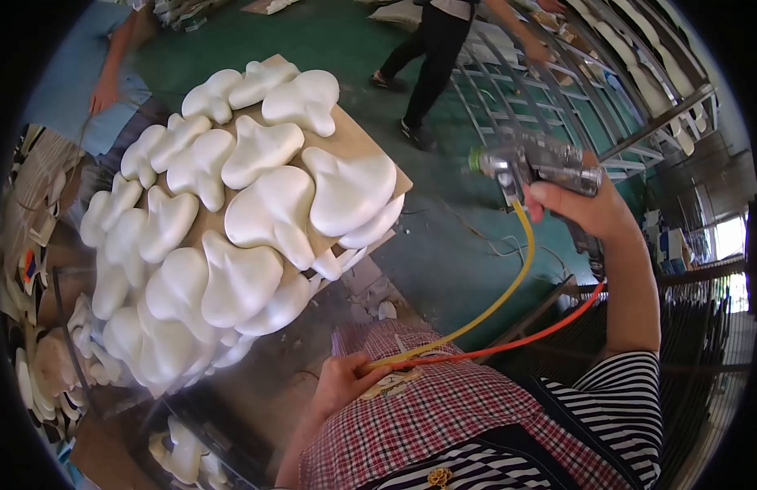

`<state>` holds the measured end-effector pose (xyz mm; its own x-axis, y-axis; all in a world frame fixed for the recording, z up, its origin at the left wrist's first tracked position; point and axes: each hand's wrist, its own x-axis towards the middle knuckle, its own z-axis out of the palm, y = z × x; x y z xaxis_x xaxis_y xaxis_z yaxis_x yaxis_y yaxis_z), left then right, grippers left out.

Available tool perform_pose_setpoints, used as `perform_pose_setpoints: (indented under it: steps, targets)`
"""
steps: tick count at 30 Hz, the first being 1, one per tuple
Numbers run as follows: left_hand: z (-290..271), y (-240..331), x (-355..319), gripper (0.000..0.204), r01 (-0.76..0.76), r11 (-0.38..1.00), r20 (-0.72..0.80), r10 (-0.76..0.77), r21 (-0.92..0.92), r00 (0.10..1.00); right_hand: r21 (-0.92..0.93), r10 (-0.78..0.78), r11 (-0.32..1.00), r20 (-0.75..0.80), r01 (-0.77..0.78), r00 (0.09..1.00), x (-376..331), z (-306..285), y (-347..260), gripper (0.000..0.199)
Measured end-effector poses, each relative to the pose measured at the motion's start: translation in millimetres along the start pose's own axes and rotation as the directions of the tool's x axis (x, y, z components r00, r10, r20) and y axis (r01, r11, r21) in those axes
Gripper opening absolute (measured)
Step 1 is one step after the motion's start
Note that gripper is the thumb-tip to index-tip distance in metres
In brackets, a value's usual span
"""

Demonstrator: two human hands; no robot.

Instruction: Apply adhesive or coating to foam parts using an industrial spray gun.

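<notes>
My right hand [590, 208] is raised at the right, wrapped round the grip of a metal spray gun [550, 167] with a green-ringed nozzle pointing left. A yellow hose [509, 290] and a red hose [550, 331] run from the gun down to my waist. There my left hand [341, 384] is closed round both hoses, against my checked apron. Left of the gun, many smooth white saddle-shaped foam pieces [272, 212] cover a wooden board [366, 139], with more pieces at a lower level beneath its edge. The gun touches none of them.
A person in blue [84, 90] stands behind the foam pieces at upper left. Another person in dark trousers [435, 57] is beside a metal rack [525, 102]. Loose white pieces [182, 453] lie low at left. A thin cable [501, 245] trails over the green floor [443, 220].
</notes>
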<state>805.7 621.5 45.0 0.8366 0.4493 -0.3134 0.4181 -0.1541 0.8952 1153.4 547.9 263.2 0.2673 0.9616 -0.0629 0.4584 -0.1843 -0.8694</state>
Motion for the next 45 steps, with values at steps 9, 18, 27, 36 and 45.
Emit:
perform_pose_setpoints:
  steps: [9,18,27,36,45]
  targets:
    - [-1.3,-9.1,-25.1,0.031,-0.115,0.99,0.108,0.106,0.082,0.988,0.037,-0.018,0.999,-0.1,0.022,0.995,-41.6,33.8,-7.6,0.024]
    - [4.4,-14.6,-50.7,0.032,-0.164,0.977,0.184,0.139,0.132,0.973,0.058,0.081,0.996,-0.165,-0.072,0.983,-93.8,52.1,-20.4,0.022]
    - [28.6,-4.6,-47.5,0.034,-0.177,0.971,0.177,0.148,0.163,0.973,0.057,0.048,0.998,-0.129,-0.041,0.99,-109.8,40.4,-15.6,0.021]
    - [59.6,5.6,-40.8,0.033,-0.185,0.97,0.136,0.164,0.157,0.977,0.018,-0.003,1.0,-0.095,0.005,0.995,-121.5,14.1,12.8,0.034]
    - [57.4,10.8,-42.1,0.03,-0.198,0.963,0.125,0.177,0.183,0.976,0.016,0.023,1.0,-0.081,-0.022,0.996,-120.0,16.6,7.6,0.033]
